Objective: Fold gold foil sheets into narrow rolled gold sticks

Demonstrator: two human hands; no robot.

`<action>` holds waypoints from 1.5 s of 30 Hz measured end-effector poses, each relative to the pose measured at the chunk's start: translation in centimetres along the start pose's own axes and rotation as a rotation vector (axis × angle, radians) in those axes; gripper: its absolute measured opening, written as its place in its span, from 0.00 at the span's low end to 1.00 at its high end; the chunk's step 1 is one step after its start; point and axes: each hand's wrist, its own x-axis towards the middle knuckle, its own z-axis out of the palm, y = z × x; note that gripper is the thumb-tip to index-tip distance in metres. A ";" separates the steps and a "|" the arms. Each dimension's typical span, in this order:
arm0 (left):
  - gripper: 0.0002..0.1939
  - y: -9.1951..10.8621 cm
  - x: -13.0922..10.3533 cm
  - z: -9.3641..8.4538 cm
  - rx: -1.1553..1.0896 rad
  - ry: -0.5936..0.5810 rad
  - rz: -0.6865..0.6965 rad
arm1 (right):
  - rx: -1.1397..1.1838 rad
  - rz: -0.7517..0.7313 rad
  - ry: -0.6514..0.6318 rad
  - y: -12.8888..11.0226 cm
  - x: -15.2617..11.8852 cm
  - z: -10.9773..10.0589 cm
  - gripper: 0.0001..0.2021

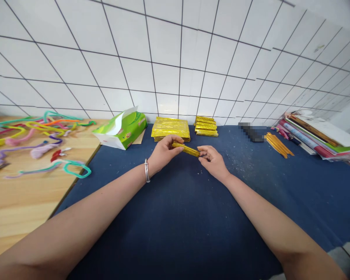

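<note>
Nearest, bench (175, 217), dark blue top. Left hand (165, 152) pinches one end of gold strip (186, 149); right hand (212, 158), fingers curled, at its other end. Strip off bench's far edge, before gold stack (170, 128).

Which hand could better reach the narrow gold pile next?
Probably the right hand: the narrow gold pile sits just beyond it. The left hand grips the folded gold strip, nearer the wide gold pile.

White tiles with dark grout cover the wall (166, 46); a blue cloth (163, 217) spreads below it, beside a pale wooden board (20, 198); light-coloured floor (348, 251) shows at lower right; a soft glare brightens some tiles.
</note>
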 end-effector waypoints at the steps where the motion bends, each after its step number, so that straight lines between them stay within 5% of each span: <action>1: 0.15 -0.2 0.1 -0.2 0.011 -0.002 -0.020 | 0.047 0.020 0.002 -0.1 0.0 0.0 0.19; 10: 0.14 -1.9 0.2 -0.9 0.234 -0.212 -0.039 | 0.249 0.097 0.032 -1.6 -0.1 0.0 0.20; 18: 0.16 -1.0 0.1 -0.6 0.690 -0.404 0.242 | 0.249 0.107 -0.029 -2.7 -0.6 0.5 0.19; 24: 0.15 -1.0 -0.1 -0.3 0.845 -0.495 0.305 | 0.151 0.035 -0.117 -3.2 -1.2 1.2 0.21; 27: 0.12 -1.0 -0.1 -0.3 0.873 -0.499 0.320 | 0.092 -0.042 -0.105 -3.7 -1.5 1.4 0.21; 34: 0.08 -0.3 -0.2 -0.2 0.713 -0.357 0.301 | -0.049 -0.046 0.145 -3.7 -1.1 0.8 0.13; 45: 0.04 2.3 -2.1 2.1 0.274 -0.234 0.199 | -0.168 -0.116 0.008 -2.9 -1.0 1.2 0.14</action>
